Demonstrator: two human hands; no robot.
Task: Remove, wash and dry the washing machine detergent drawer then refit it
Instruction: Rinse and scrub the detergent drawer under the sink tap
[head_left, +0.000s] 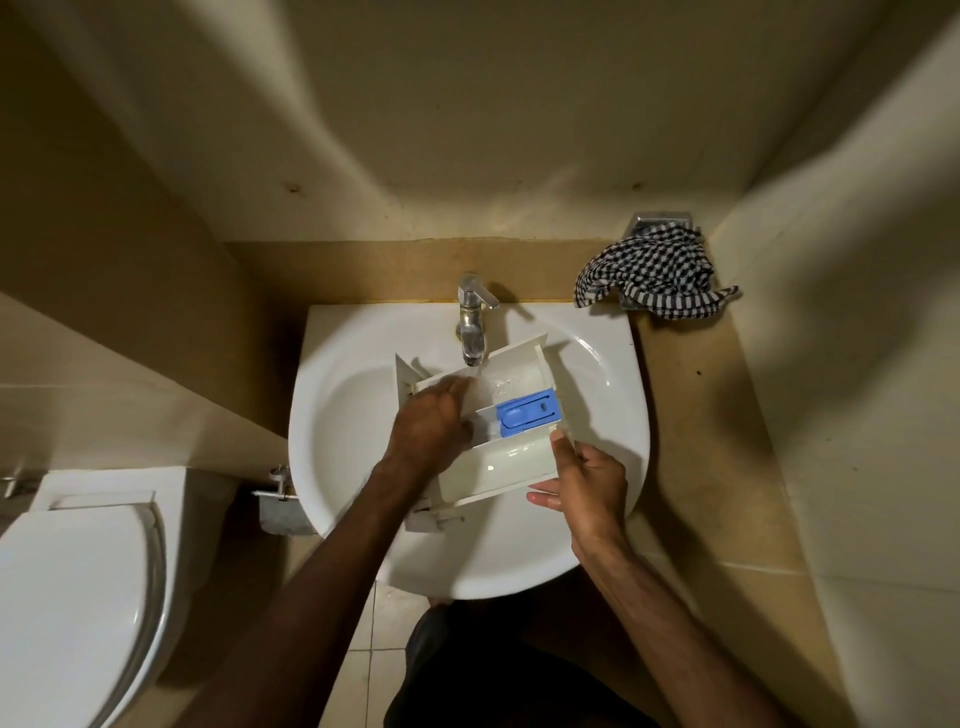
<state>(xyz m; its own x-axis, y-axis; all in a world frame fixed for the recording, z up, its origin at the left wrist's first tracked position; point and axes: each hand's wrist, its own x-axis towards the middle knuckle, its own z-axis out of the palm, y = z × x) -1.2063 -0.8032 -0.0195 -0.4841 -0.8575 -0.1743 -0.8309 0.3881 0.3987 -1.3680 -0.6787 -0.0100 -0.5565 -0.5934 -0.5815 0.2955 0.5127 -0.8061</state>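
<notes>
The white detergent drawer (511, 465) lies tilted over the white sink (597, 374), with a blue insert (529, 413) in its middle compartment. Water runs from the chrome tap (474, 317) into the drawer's far compartment. My left hand (434, 428) reaches into the drawer's left part, fingers bent down inside it near the stream. My right hand (587, 480) grips the drawer's near right corner, thumb on the rim and fingers underneath.
A black-and-white checked cloth (652, 278) lies on the beige ledge at the back right. A white toilet (78, 582) stands to the left. Walls close in on both sides. A small metal fitting (280, 493) sticks out beside the sink's left edge.
</notes>
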